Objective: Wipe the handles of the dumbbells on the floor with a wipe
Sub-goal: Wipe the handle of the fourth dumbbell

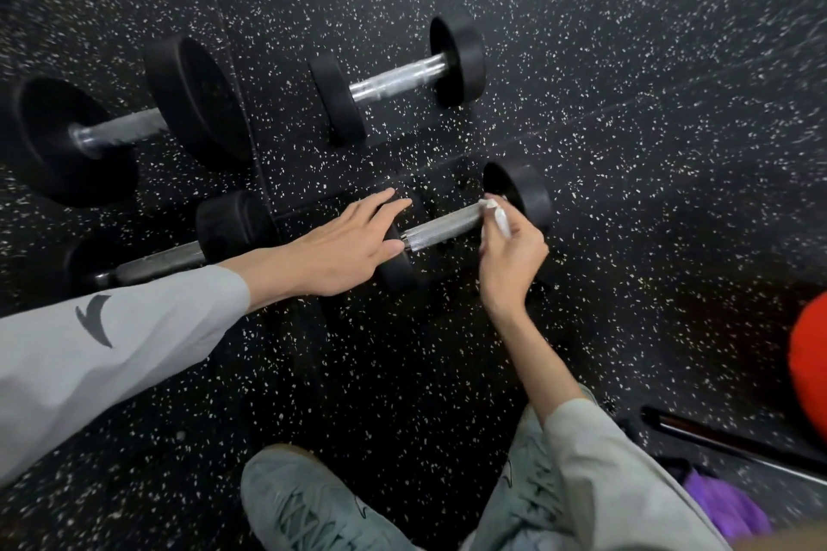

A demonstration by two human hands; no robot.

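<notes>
Several black dumbbells with knurled steel handles lie on the speckled rubber floor. On the nearest small dumbbell, my left hand rests flat with spread fingers over its left weight. My right hand is shut on a white wipe pressed against the handle's right end, beside the right weight. Behind it lies another small dumbbell. A large dumbbell sits at the far left, and a fourth dumbbell lies partly behind my left forearm.
My grey-green shoes stand at the bottom centre. At the right edge are an orange-red round object, a dark metal bar and a purple item. Bare floor stretches to the upper right.
</notes>
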